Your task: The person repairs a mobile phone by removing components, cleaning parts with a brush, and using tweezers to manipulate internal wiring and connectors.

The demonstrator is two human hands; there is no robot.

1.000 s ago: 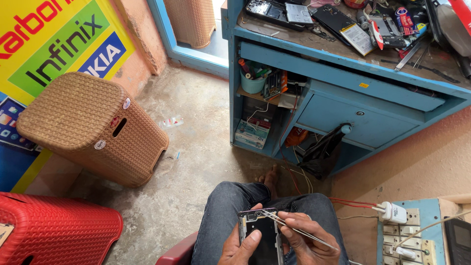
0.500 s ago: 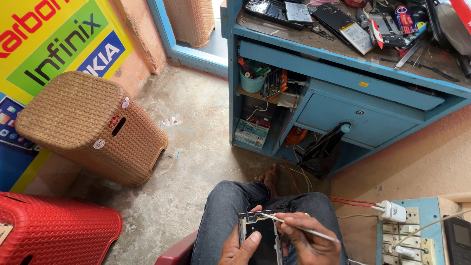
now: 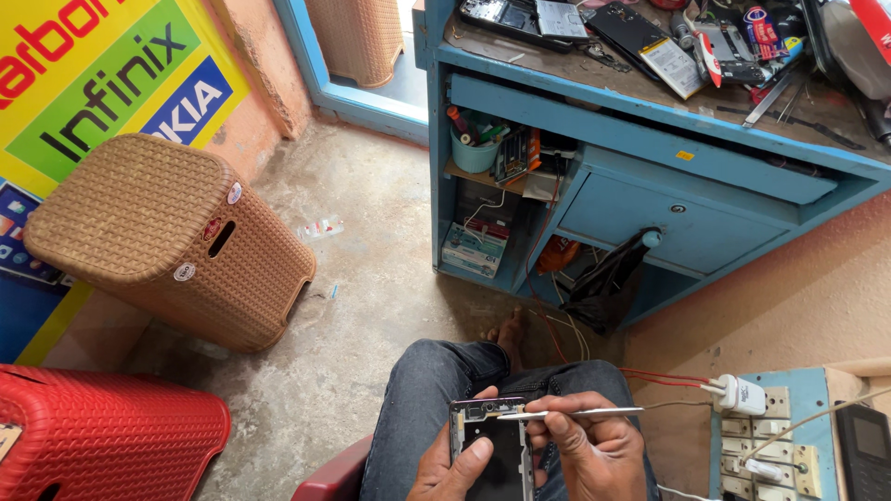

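Note:
My left hand (image 3: 458,470) holds an opened black phone (image 3: 490,443) over my lap, thumb resting on its face. In my right hand (image 3: 587,450) is a pair of thin metal tweezers (image 3: 566,412), lying almost level with the tip touching the phone's upper right edge. Both hands sit low in the view above my jeans-clad knees (image 3: 445,380). My bare foot (image 3: 509,332) shows on the concrete floor just beyond.
A blue workbench (image 3: 650,139) ahead carries several phone parts and tools, with a drawer and cluttered shelves below. A woven brown stool (image 3: 167,237) stands at left, a red stool (image 3: 102,436) at lower left. A blue switchboard (image 3: 770,436) with a white charger (image 3: 740,394) is at right.
The tweezers have swung from pointing down-right to nearly level, their tip now at the phone's upper edge. The phone stays in my left hand.

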